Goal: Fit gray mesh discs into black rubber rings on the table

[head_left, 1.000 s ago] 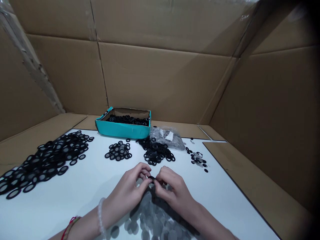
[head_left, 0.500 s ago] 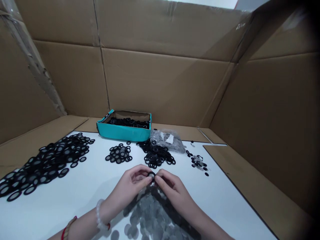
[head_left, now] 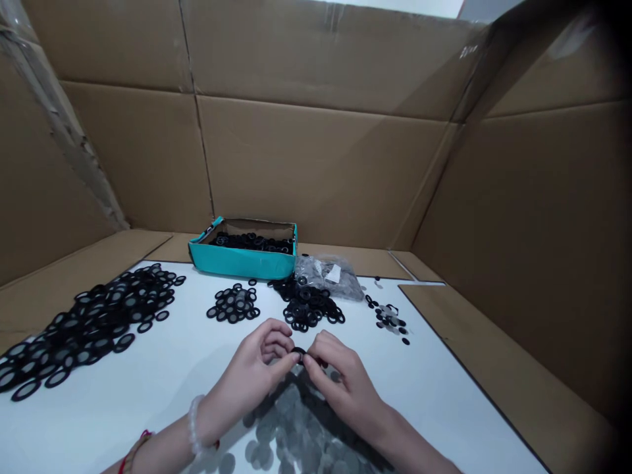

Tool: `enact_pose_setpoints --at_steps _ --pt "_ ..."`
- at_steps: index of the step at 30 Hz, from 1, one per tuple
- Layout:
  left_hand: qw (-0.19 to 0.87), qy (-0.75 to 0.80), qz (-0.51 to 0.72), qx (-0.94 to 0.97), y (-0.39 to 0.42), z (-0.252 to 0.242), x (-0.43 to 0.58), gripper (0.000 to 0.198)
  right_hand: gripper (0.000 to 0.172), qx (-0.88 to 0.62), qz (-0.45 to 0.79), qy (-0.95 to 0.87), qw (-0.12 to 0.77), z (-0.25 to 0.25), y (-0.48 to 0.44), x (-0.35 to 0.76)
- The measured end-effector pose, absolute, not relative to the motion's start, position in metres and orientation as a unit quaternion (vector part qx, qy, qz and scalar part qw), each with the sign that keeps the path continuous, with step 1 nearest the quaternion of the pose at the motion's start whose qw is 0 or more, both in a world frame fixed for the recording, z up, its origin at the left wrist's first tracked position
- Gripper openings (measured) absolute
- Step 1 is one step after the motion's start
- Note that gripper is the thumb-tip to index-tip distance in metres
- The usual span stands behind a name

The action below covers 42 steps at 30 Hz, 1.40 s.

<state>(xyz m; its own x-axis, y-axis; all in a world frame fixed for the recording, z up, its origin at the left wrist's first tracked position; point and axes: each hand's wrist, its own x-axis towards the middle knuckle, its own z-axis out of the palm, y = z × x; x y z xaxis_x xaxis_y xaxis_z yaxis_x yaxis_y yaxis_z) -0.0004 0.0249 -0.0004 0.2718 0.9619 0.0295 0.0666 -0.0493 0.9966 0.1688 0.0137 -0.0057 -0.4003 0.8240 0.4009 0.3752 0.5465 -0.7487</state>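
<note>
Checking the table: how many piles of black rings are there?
4: a big spread at left, a small pile mid-table, a larger one right of it, a sparse scatter far right.

Makeshift small-parts workstn, not a proper shop: white bench (head_left: pixel 162 388) inside cardboard walls (head_left: pixel 316 164), w/ black ring piles (head_left: pixel 89 322) & teal box (head_left: pixel 241 263) upper centre.

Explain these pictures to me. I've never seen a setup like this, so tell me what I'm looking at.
There's no machine here: these are a person's two bare hands, seen from a camera worn on the head, looking forward and down. The left hand and right hand together pinch a small black ring at their fingertips. Below them on the white table lies a heap of gray discs. Farther off are black rings, a teal box holding more, and a plastic bag, with cardboard walls behind.
</note>
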Motion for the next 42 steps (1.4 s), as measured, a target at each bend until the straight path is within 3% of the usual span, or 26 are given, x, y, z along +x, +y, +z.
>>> enact_pose_setpoints --at_steps 5,12,25,34,42 --pt "0.6 0.405 0.39 0.569 0.029 0.006 -0.005 0.019 0.03 -0.415 0.371 -0.736 0.385 -0.006 0.016 0.168" --pt "0.686 0.395 0.396 0.465 0.029 0.011 -0.006 0.029 0.032 -0.435 0.45 -0.666 0.405 -0.006 0.02 0.169" --pt "0.578 0.441 0.376 0.574 0.028 0.014 -0.003 0.022 0.032 -0.442 0.402 -0.706 0.379 -0.006 0.019 0.166" --pt "0.41 0.448 0.406 0.683 0.022 0.01 -0.003 0.011 0.033 -0.46 0.359 -0.722 0.371 -0.007 0.016 0.162" --pt "0.584 0.409 0.377 0.591 0.031 0.004 -0.003 0.02 0.032 -0.448 0.403 -0.708 0.367 -0.011 0.022 0.165"
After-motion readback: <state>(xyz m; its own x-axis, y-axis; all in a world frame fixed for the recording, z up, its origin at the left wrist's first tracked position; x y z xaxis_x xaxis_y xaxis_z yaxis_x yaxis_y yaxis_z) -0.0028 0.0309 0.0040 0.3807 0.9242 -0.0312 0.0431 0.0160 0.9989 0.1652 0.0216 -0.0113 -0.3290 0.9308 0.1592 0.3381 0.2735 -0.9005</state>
